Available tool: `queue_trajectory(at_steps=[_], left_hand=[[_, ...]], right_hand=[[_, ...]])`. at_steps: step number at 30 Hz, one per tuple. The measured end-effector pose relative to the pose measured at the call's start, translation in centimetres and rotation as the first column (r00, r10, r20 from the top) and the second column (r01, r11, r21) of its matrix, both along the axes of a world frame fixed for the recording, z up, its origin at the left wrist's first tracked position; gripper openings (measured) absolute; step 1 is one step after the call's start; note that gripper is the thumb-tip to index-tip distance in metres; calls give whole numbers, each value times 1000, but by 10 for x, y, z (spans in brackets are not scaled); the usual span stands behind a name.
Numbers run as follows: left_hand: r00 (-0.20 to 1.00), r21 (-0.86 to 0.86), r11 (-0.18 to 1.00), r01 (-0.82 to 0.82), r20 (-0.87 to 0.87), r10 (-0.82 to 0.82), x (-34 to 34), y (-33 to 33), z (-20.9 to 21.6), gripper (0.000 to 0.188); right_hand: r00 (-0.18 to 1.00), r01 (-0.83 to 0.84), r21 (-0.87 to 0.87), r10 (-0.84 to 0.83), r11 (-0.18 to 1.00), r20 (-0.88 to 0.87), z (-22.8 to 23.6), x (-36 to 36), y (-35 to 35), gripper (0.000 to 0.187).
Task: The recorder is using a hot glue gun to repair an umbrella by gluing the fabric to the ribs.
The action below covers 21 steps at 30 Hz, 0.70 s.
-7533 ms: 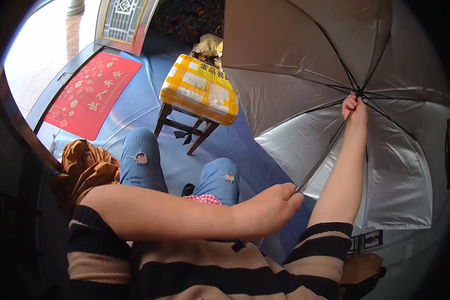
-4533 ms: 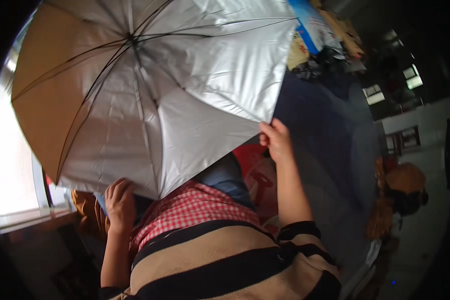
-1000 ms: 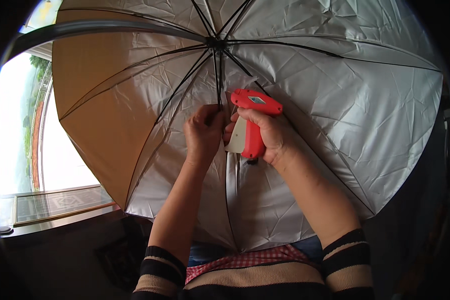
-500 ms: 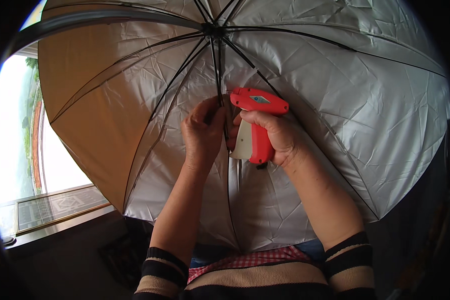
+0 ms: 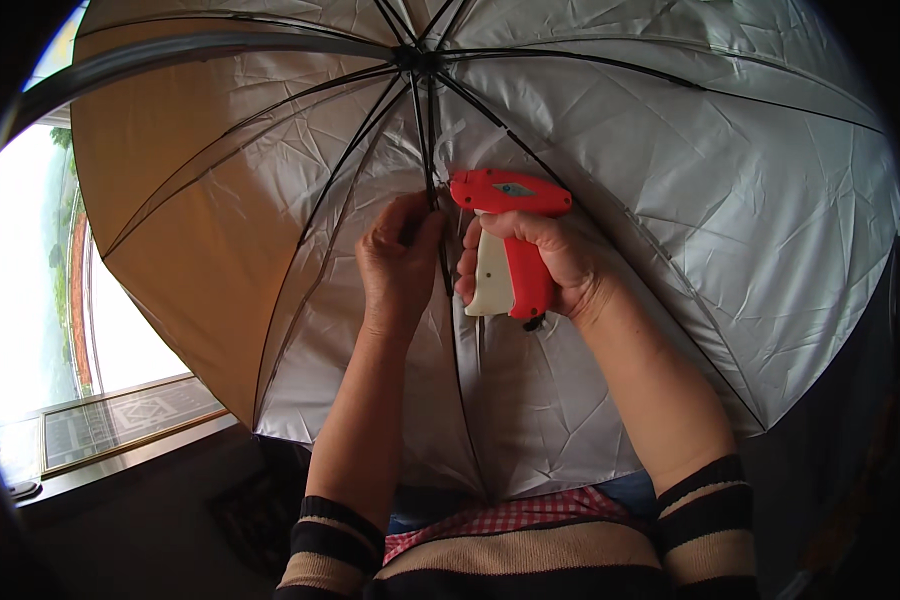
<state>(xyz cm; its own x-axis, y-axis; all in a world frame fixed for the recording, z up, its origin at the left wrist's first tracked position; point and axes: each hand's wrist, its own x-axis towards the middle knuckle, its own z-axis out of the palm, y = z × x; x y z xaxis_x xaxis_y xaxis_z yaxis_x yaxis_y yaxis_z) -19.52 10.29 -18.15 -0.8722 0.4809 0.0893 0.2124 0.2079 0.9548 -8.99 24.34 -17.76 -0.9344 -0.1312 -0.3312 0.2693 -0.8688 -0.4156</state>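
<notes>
An opened umbrella (image 5: 610, 300) with a silvery lining lies inside-up across my lap, its black ribs meeting at a dark hub (image 5: 416, 60). My right hand (image 5: 562, 262) grips a tagging gun (image 5: 518, 192) with a red body and a cream trigger; my fingers curl round the trigger side. The gun's front end points left, close against a black rib (image 5: 428, 150). At that rib, my left hand (image 5: 398, 258) pinches with thumb and fingertips. Whether it also holds some cloth or a small tag there is hidden.
The umbrella's thick curved shaft (image 5: 210, 46) runs from the hub off to the upper left. A bright window (image 5: 20, 280) and a dark sill with a patterned panel (image 5: 130, 420) lie at the left. Red checked cloth (image 5: 510, 512) shows at my waist.
My right hand has shifted the tagging gun slightly left, so its front end sits closer to the rib. My left hand keeps its pinch; the umbrella appears slightly shifted in view.
</notes>
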Motion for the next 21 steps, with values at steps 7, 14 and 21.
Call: queue_trajectory(at_steps=[7,14,21], left_hand=[[1000,29,999,22,13,-22,1,1,-3,15],[1000,27,1000,13,17,-13,8,7,-1,12],[1000,92,996,16,17,-17,8,7,-10,11]], right_hand=[[1000,-26,91,26,995,-4,2,-2,3,29],[999,-31,59,30,998,9,4,-5,3,29],[995,21,339,-53,941,86,14,-8,-2,28]])
